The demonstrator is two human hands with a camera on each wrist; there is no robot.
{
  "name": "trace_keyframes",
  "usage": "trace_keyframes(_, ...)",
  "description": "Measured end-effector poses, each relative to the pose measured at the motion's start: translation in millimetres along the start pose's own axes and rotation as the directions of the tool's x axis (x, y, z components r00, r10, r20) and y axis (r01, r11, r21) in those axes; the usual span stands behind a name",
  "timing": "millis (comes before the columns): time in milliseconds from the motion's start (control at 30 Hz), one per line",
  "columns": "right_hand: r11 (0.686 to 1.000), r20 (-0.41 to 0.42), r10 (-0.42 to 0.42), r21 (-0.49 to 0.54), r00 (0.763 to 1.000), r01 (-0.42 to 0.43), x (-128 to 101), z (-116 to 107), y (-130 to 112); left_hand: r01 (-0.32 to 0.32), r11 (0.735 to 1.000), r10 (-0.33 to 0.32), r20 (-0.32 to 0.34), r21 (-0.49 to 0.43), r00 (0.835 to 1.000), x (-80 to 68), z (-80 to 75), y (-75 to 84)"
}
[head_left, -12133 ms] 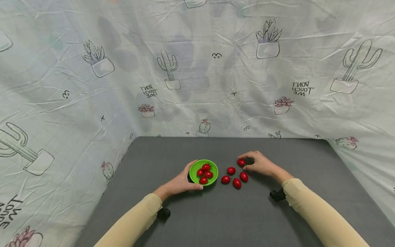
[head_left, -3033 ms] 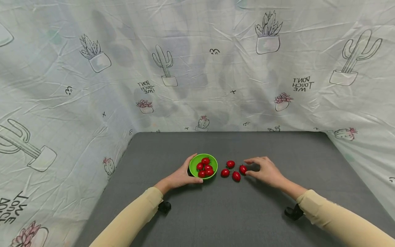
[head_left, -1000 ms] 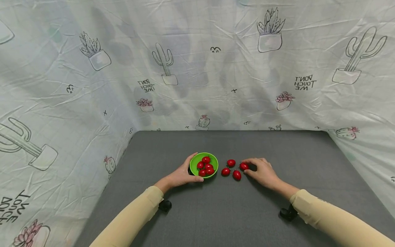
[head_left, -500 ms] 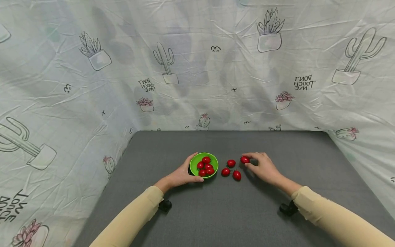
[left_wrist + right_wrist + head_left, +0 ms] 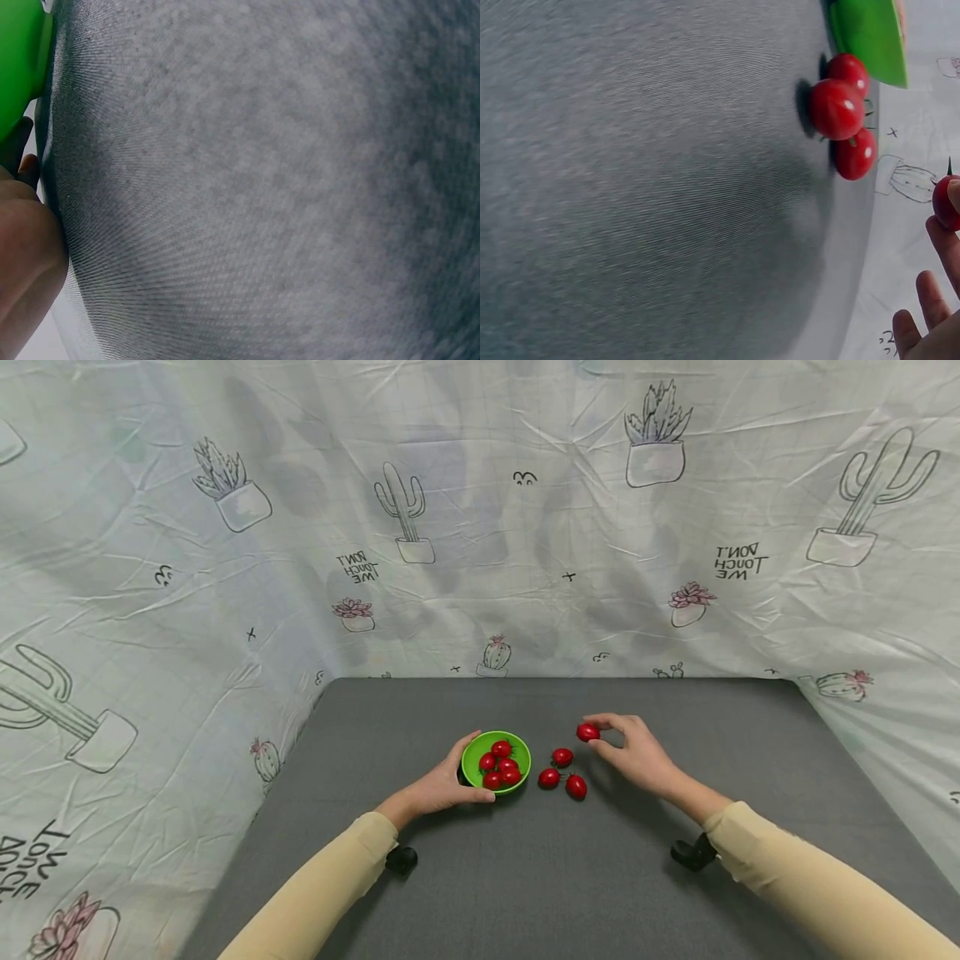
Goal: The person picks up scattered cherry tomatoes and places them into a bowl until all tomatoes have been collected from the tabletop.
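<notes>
L wrist view: green bowl (image 5: 19, 64) cut off at top-left corner, only a slice of wall shows; contents not visible there. Left hand (image 5: 26, 277) cut by left & bottom edges, fingers mostly out of frame, grip can't be told from here.

R wrist view: right hand (image 5: 937, 300) cut by right & bottom edges; the held tomato (image 5: 946, 201) half cut by right edge. Bowl clipped at top edge.

Head view: left hand's fingers hidden behind bowl's far side. Tomatoes in bowl (image 5: 500, 764) overlap, exact count hard to tell. Both forearms run off bottom edge.
</notes>
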State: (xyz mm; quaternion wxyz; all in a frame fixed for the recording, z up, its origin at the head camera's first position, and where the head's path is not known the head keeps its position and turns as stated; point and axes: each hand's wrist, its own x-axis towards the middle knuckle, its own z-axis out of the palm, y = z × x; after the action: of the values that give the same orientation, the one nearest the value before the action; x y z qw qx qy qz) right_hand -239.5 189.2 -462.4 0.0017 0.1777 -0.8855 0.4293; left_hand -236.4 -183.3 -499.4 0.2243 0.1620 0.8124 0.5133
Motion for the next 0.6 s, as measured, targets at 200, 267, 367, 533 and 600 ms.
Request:
trace_keyframes(200,0.999,-0.011,0.016,0.033,1.000,-0.015,8.6,-0.4,-8.5,0.004,1.000,-0.004,-0.001,-0.005,1.000,-0.3,-1.8,2.6)
trace_keyframes(267,0.999,-0.012,0.015,0.040,1.000,-0.015,11.8,0.1,-11.3,0.003,1.000,-0.003,0.001,-0.001,1.000,0.5,-3.0,2.5)
trace_keyframes(367,0.999,-0.004,0.008,0.053,1.000,-0.007,16.8,1.4,-15.5,0.003,1.000,-0.003,0.003,0.006,1.000,2.3,-4.9,1.5)
trace_keyframes(533,0.998,0.010,-0.019,0.064,1.000,0.018,25.3,4.4,-22.3,-0.001,1.000,0.001,0.009,0.013,1.000,6.2,-8.0,-1.1)
trace_keyframes(600,0.998,0.014,-0.032,0.061,0.999,0.031,28.7,5.2,-24.7,-0.004,1.000,0.004,0.012,0.010,1.000,7.5,-9.3,-1.6)
